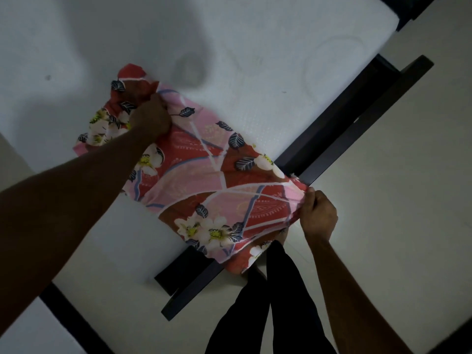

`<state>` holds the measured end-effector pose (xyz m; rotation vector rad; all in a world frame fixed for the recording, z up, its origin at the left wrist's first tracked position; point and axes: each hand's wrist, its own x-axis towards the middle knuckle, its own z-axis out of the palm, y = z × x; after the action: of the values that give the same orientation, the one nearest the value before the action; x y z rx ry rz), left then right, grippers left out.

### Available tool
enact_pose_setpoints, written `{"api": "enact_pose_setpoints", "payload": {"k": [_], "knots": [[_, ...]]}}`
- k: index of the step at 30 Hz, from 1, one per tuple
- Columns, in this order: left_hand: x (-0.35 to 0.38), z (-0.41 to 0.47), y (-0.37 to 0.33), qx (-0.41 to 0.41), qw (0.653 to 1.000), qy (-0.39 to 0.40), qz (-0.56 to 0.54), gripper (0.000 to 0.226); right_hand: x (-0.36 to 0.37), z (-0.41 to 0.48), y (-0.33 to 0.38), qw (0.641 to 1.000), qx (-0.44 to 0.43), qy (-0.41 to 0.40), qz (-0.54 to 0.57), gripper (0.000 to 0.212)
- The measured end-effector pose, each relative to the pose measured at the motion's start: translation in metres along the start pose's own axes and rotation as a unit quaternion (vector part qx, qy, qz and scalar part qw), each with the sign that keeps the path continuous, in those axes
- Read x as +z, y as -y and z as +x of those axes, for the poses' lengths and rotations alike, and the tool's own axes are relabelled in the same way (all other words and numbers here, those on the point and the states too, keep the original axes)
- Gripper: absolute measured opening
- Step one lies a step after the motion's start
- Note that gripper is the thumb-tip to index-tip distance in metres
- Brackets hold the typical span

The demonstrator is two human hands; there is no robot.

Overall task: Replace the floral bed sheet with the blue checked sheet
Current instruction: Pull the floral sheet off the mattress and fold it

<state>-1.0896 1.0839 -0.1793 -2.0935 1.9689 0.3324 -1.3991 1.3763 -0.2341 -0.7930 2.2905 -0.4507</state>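
My left hand [150,118] clenched the floral sheet [204,185] at its far-left end, my right hand [318,217] pinched the near-right end; its long axis ran between them across the bare mattress [255,47].

Under me is a bare white mattress [268,42] with a fine dotted quilted cover, faint ring-shaped stains and a small dark spot near its left part. It sits in a dark, almost black bed frame [339,129], whose rail runs along the mattress's near edge, with a second dark rail parallel just outside it. Directly on the mattress lies the folded red and pink floral cotton sheet [204,175], patterned with white blossoms and dark leaves. One end is bunched well in on the mattress; the other hangs over the edge and rail. Beyond the frame is a pale, plain floor [408,226].
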Motion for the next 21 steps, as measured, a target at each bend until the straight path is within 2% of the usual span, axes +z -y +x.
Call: {"api": "enact_pose_setpoints", "payload": {"k": [4, 7, 8, 10, 13, 15, 17, 18, 20, 21], "knots": [[0.005, -0.001, 0.001, -0.024, 0.998, 0.007, -0.059, 0.039, -0.009, 0.012, -0.014, 0.991, -0.012, 0.081, -0.108, 0.045], [0.007, -0.009, 0.0, -0.022, 0.994, -0.031, -0.103, 0.038, -0.016, 0.013, -0.009, 0.989, -0.007, 0.035, -0.142, 0.031], [0.008, -0.013, -0.001, -0.016, 0.991, -0.051, -0.123, 0.037, -0.018, 0.012, -0.004, 0.992, -0.003, 0.026, -0.125, 0.023], [0.011, -0.03, -0.001, 0.017, 0.979, -0.101, -0.174, 0.039, -0.02, 0.007, 0.011, 0.998, -0.016, 0.033, -0.047, 0.021], [0.025, -0.084, -0.001, 0.038, 0.955, -0.21, -0.204, 0.036, -0.023, 0.001, 0.052, 0.991, -0.09, 0.051, 0.08, 0.01], [0.044, -0.137, -0.001, -0.008, 0.936, -0.291, -0.198, 0.047, -0.02, 0.006, 0.077, 0.978, -0.144, 0.118, 0.094, 0.013], [0.07, -0.198, -0.003, -0.109, 0.916, -0.308, -0.231, 0.069, -0.016, 0.015, 0.093, 0.954, -0.195, 0.223, 0.056, 0.032], [0.084, -0.227, -0.005, -0.186, 0.901, -0.286, -0.268, 0.081, -0.013, 0.021, 0.095, 0.938, -0.202, 0.277, 0.044, 0.047], [0.105, -0.278, -0.013, -0.337, 0.84, -0.196, -0.377, 0.103, -0.012, 0.028, 0.092, 0.912, -0.198, 0.357, 0.034, 0.071], [0.112, -0.297, -0.018, -0.362, 0.804, -0.151, -0.447, 0.105, -0.013, 0.03, 0.088, 0.904, -0.204, 0.375, 0.031, 0.08]]}}
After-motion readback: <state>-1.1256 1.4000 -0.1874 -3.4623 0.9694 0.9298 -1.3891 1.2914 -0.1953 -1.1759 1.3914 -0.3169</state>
